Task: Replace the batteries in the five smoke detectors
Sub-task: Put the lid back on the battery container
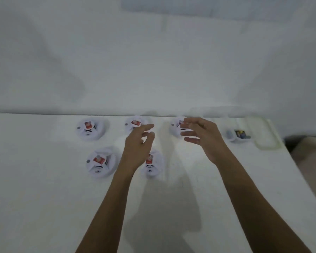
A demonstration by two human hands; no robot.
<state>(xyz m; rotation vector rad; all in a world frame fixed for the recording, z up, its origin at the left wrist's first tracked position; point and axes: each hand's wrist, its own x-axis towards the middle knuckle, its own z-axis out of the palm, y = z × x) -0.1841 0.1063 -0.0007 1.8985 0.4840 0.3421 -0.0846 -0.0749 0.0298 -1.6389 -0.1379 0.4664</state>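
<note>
Left hand (138, 145) and right hand (202, 136): fingers apart, holding nothing, above five smoke detectors (90, 129) on white table (44, 198); batteries (240, 134) far right.

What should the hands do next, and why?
Probably close both hands on the back-right smoke detector. The right hand hovers open just beside it, the left hand is open and empty too, and none of the detectors looks picked up yet.

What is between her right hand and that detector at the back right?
Nothing visible. The right hand hovers open just in front of the back-right detector, its fingers overlapping it in view; whether they touch is unclear.
</note>
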